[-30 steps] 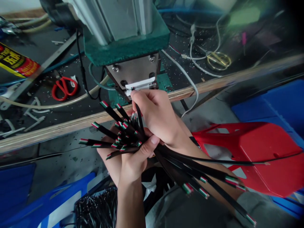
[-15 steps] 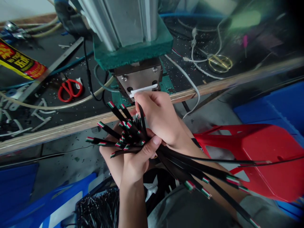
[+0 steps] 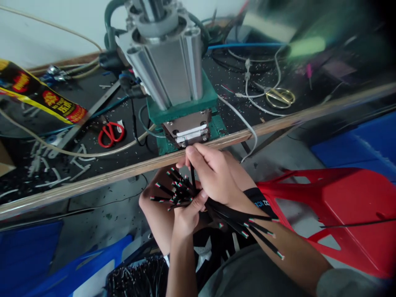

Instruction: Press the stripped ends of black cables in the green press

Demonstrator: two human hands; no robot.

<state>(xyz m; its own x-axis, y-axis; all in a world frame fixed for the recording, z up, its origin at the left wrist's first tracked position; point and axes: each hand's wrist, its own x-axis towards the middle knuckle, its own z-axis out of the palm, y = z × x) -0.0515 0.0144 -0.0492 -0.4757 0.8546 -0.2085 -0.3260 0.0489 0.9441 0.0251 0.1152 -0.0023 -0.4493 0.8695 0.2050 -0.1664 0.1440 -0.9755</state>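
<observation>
My left hand point(image 3: 185, 218) is closed around a bundle of black cables point(image 3: 177, 190), whose cut ends show red, white and green wires. The tails of the bundle fan out to the lower right over my right forearm. With thumb and fingers pinched, my right hand point(image 3: 213, 171) grips one black cable point(image 3: 193, 175) from this bundle. The tip of that cable is at the lower front of the metal tool block point(image 3: 188, 126) on the press; whether it is inside a slot I cannot tell. White strips point(image 3: 192, 133) are stuck across the block.
The press's silver cylinder point(image 3: 170, 62) stands on a green plate at the bench edge point(image 3: 123, 173). Red-handled scissors point(image 3: 111, 134), a steel ruler point(image 3: 72, 128) and white offcuts lie left; gold-handled scissors point(image 3: 280, 98) lie right. A red plastic stool point(image 3: 349, 206) is at right, a box of black cables point(image 3: 133, 276) below.
My view has tilted up, showing more of the press. The right hand has shifted down off the white strips, and its cable now reaches the tool block. The left hand still grips the bundle.
</observation>
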